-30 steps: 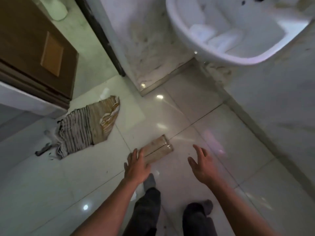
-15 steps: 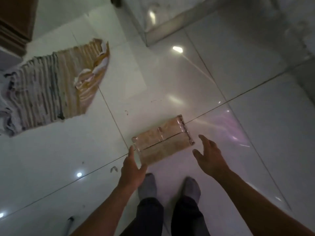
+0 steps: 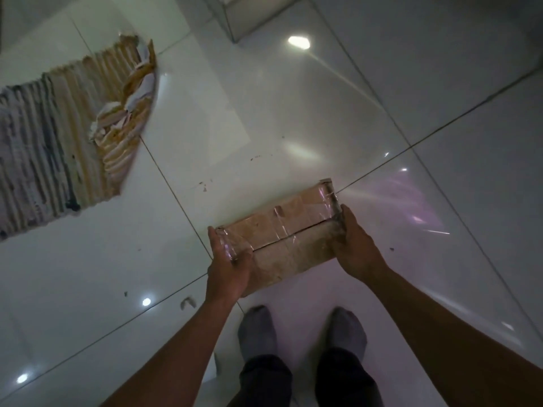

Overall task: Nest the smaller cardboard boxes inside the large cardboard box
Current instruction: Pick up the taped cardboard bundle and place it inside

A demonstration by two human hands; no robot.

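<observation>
A small brown cardboard box (image 3: pixel 282 230), closed and wrapped with clear tape, lies on the glossy white floor just ahead of my feet. My left hand (image 3: pixel 227 264) clasps its left end, fingers curled over the taped edge. My right hand (image 3: pixel 354 242) presses against its right end. The box sits between both palms. No larger cardboard box is in view.
A striped woven rug (image 3: pixel 67 133) lies rumpled at the left. My two grey-socked feet (image 3: pixel 302 330) stand right below the box. A raised tiled step edge (image 3: pixel 235 27) runs at the top centre. Small bits of debris dot the floor tiles (image 3: pixel 440 186).
The view has tilted down toward the floor. Both hands, apart from the box before, have closed in and now grip its two ends.
</observation>
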